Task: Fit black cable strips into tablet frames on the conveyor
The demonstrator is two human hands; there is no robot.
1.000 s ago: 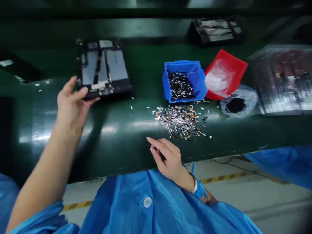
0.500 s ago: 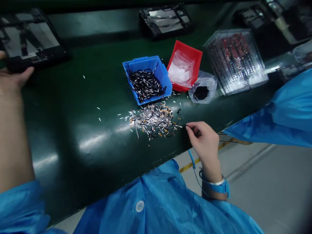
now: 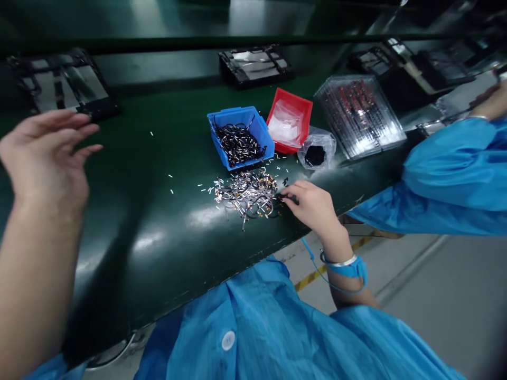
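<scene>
My left hand (image 3: 45, 155) hovers open above the green belt (image 3: 130, 211), fingers stretched, a little in front of a black tablet frame (image 3: 63, 84) that it does not touch. My right hand (image 3: 311, 203) rests at the right edge of a loose pile of small silver and black cable parts (image 3: 245, 192), fingers pinched on a small dark piece from the pile. A blue wrist strap (image 3: 348, 266) circles that wrist.
Behind the pile stand a blue bin (image 3: 240, 137) of black cable parts, a red bin (image 3: 289, 121) with clear bags, a small plastic bag (image 3: 317, 153) and a clear tray stack (image 3: 358, 113). More tablet frames (image 3: 253, 63) lie farther back. A co-worker's blue sleeve (image 3: 451, 174) is at right.
My left hand has let go of the tablet frame and pulled back, open. My right hand moved from the belt's near edge to the pile and pinched a piece. The camera swung right.
</scene>
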